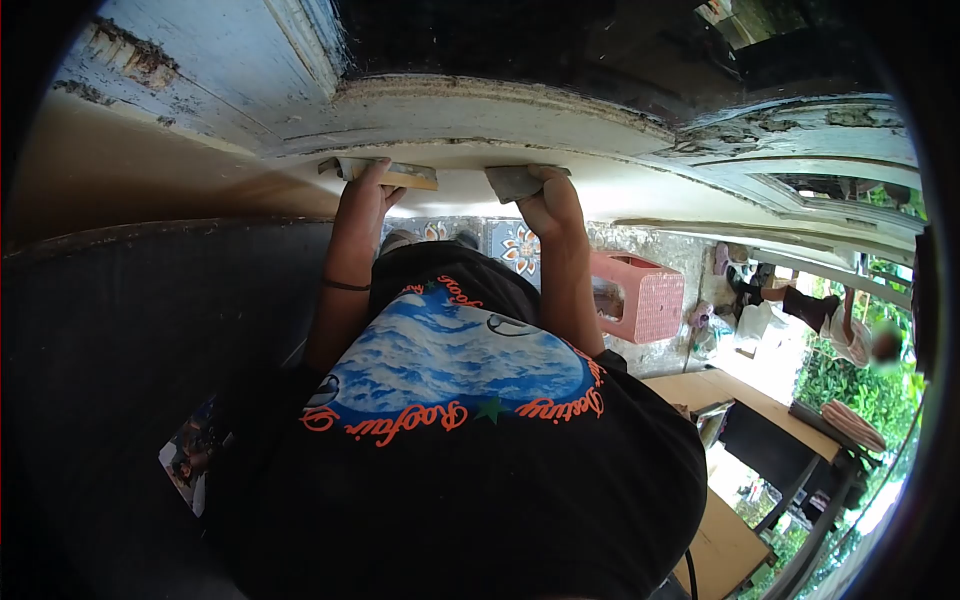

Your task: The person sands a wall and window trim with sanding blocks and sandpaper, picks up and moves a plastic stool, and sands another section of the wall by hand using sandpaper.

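My left hand [368, 190] is closed round a long, flat tool [412, 180] with a pale yellowish edge, apparently a wide filling knife. It is held against or very near the cream wall [465, 185] below a window frame; contact is hard to make out. In my right hand [550, 207] is a grey, flat-bladed putty knife [512, 183], its blade facing the same wall. The two tools are apart, with bare wall between them. My fingers hide most of both handles.
Above my hands runs a weathered window frame [480, 110] with peeling paint. A pink plastic stool [655, 297] stands on the floor to my right, past patterned tiles [518, 247]. Farther right are wooden furniture [760, 405] and another person [845, 335] outside.
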{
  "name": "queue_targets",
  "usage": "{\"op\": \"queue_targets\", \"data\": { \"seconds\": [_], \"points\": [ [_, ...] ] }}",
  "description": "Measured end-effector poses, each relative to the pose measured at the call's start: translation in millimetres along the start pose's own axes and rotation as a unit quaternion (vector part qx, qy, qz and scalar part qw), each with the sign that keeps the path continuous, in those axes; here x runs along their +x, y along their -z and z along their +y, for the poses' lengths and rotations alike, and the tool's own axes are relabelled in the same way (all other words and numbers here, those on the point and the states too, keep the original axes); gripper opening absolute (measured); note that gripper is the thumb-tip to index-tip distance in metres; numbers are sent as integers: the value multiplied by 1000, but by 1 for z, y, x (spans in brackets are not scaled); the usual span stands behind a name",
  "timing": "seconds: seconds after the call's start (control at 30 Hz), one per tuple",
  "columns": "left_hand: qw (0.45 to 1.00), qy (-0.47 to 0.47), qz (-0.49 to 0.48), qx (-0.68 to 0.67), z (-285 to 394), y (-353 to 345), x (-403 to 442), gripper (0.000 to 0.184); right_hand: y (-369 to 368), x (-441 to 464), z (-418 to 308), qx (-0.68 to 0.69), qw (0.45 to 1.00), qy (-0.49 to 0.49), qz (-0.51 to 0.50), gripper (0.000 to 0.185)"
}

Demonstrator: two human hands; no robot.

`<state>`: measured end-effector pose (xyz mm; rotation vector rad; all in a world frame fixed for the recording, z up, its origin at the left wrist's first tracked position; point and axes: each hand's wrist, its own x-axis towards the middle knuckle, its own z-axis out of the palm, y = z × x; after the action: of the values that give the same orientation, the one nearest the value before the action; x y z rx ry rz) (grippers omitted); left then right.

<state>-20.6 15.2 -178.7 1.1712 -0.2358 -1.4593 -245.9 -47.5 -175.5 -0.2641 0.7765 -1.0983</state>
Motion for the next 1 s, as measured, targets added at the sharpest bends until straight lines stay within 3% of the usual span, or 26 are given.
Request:
{"op": "queue_targets", "data": {
  "seconds": [0.33,0.6,0.7,0.87,1.0],
  "points": [
    [1000,5,3,-4,-5,2,-1,36,12,-10,12,-14,1000,12,16,23],
    [1000,9,2,-8,-6,4,0,36,17,0,20,-58,998,-3,-19,31],
    [1000,-4,3,-10,-12,7,4,37,34,27,42,-17,999,-41,27,32],
    [1000,8,9,5,-5,4,-1,39,1,1,19,3,1000,-23,-5,38],
    [1000,5,-8,5,-8,7,5,39,34,32,36,-2,1000,-12,-23,38]
  ]
}}
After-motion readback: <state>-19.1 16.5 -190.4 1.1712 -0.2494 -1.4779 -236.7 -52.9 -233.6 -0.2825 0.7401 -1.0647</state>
